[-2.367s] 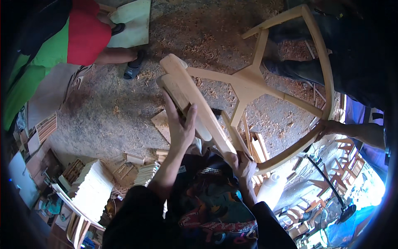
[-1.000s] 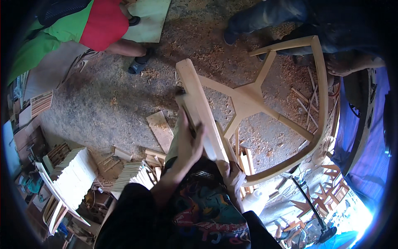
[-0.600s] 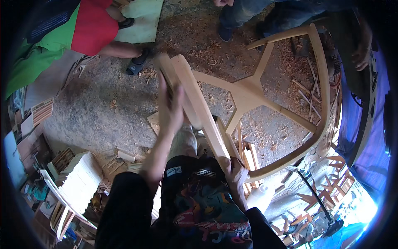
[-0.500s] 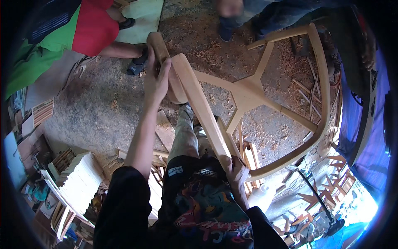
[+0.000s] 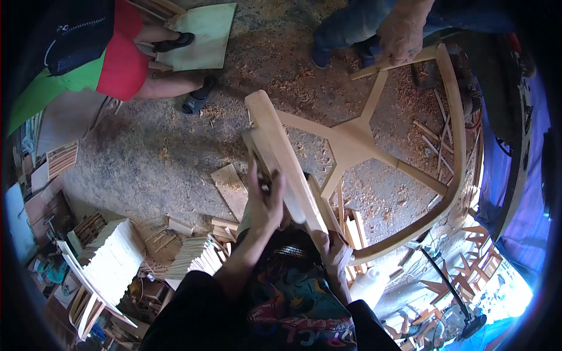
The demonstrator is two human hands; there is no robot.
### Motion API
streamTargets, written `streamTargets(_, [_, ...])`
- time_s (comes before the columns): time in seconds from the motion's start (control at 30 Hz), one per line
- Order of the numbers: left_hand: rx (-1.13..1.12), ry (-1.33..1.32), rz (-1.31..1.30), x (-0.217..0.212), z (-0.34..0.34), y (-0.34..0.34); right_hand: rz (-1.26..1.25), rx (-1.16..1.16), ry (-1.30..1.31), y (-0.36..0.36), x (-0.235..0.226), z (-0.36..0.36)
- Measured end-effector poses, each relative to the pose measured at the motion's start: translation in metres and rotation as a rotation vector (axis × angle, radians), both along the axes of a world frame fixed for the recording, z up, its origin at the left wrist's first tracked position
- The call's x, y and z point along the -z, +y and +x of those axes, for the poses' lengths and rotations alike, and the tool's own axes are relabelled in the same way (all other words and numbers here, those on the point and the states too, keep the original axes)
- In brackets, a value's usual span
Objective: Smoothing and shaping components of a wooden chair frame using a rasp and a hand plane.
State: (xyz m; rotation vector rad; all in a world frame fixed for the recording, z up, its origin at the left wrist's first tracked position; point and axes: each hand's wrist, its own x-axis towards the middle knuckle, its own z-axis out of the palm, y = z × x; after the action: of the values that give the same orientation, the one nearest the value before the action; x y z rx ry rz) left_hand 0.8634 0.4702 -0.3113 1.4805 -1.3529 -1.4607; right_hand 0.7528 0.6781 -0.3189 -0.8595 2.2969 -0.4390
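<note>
A curved wooden chair frame (image 5: 458,117), with arms meeting at a flat central hub (image 5: 351,140), lies before me. Its near-left straight rail (image 5: 270,120) slants toward my body. Closed round a long wooden block (image 5: 292,203) with rounded ends, my left hand (image 5: 266,202) lays it along the left side of this rail. Motion blurs the block, and its face against the rail is hidden. My right hand (image 5: 335,248) grips the rail's near end, at the corner where it meets the curved rim.
Another person's hand (image 5: 404,35) is at the frame's far end. At the upper left, a second person's foot (image 5: 199,96) rests on the shaving-strewn floor, near a pale board (image 5: 205,35). Stacked wood pieces (image 5: 114,248) stand lower left; a black stand fan (image 5: 468,322) is lower right.
My left hand and the block have slid along the rail toward my body. The other person's hand has come down to the frame's far end. The person at the left has shifted slightly.
</note>
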Motion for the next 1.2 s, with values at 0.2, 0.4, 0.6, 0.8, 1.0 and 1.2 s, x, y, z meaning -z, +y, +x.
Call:
streamTargets(0.2, [-0.011,-0.048,-0.184,0.009,0.011,-0.125,0.010,0.009,0.001,0.002,0.001,0.001])
streamTargets(0.4, [0.018,0.081,0.052,-0.015,-0.002,-0.045,-0.014,-0.002,0.047,0.001,0.002,0.001])
streamTargets(0.6, [0.011,0.028,0.050,0.007,0.006,-0.051,0.023,-0.009,0.062,0.001,0.005,0.003])
streamTargets(0.8, [0.012,0.113,-0.041,0.022,0.008,-0.053,0.030,0.027,0.024,0.002,0.004,0.004])
streamTargets(1.0, [0.095,-0.117,-0.259,-0.006,0.000,0.022,0.034,0.021,0.050,0.001,0.000,0.003])
streamTargets(1.2, [0.014,0.158,-0.113,0.022,0.008,-0.060,0.064,0.001,0.056,0.000,0.001,0.005])
